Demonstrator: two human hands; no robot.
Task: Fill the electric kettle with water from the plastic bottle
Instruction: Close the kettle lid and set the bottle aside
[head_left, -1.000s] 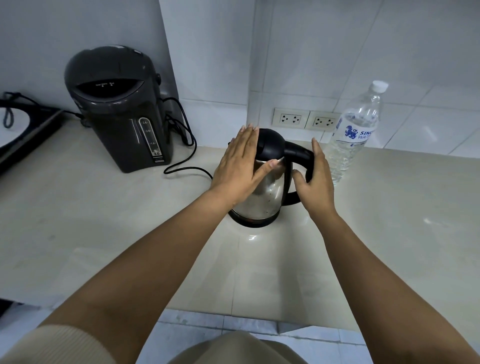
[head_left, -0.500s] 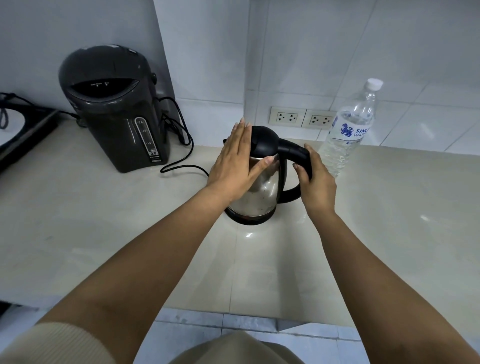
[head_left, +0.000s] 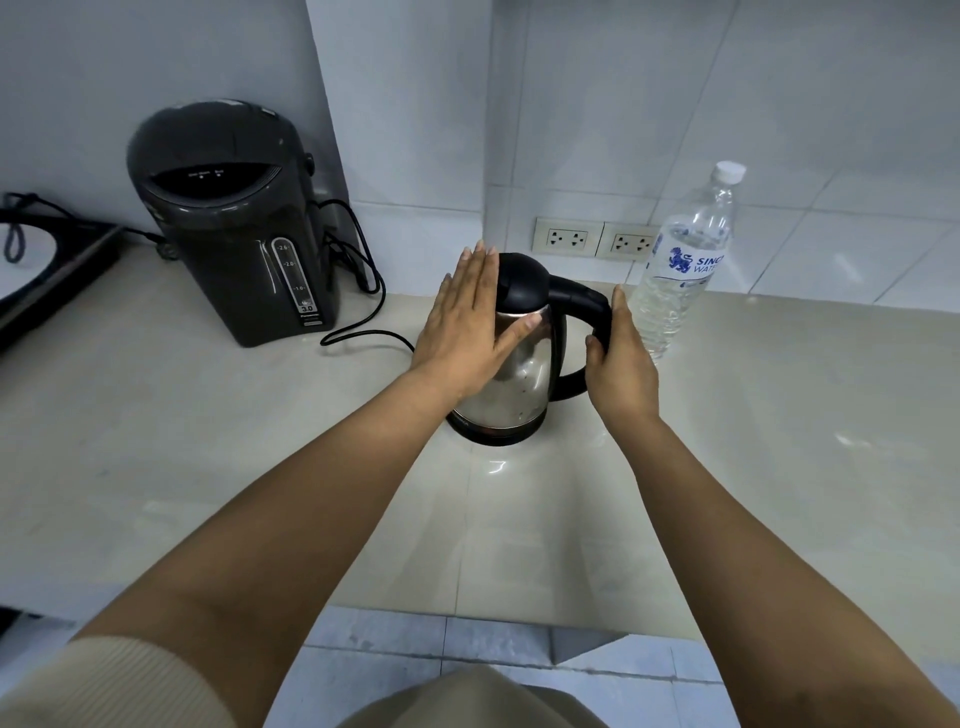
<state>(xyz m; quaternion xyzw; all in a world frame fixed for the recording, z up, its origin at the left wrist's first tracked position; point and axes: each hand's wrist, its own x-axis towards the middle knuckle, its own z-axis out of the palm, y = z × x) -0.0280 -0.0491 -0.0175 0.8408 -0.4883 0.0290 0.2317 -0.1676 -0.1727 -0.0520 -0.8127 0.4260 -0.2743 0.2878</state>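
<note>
A steel electric kettle (head_left: 524, 364) with a black lid and black handle stands upright on the pale counter (head_left: 208, 441), its lid down. My left hand (head_left: 465, 332) lies flat against the kettle's left side, fingers straight up beside the lid and thumb across the steel front. My right hand (head_left: 618, 364) is wrapped around the black handle on the right. Just behind my right hand, by the wall, stands a clear plastic water bottle (head_left: 680, 280), upright with its white cap on and water inside.
A dark grey hot-water dispenser (head_left: 234, 223) stands at the back left, with a black cord (head_left: 358, 322) trailing toward the kettle. Two wall sockets (head_left: 597, 239) sit behind the kettle. A black appliance (head_left: 47, 270) juts in at far left. The counter's front edge (head_left: 467, 613) is near me.
My left fingers have slid off the lid's top to its left side. My right hand stays on the handle. The kettle and the bottle stand where they were.
</note>
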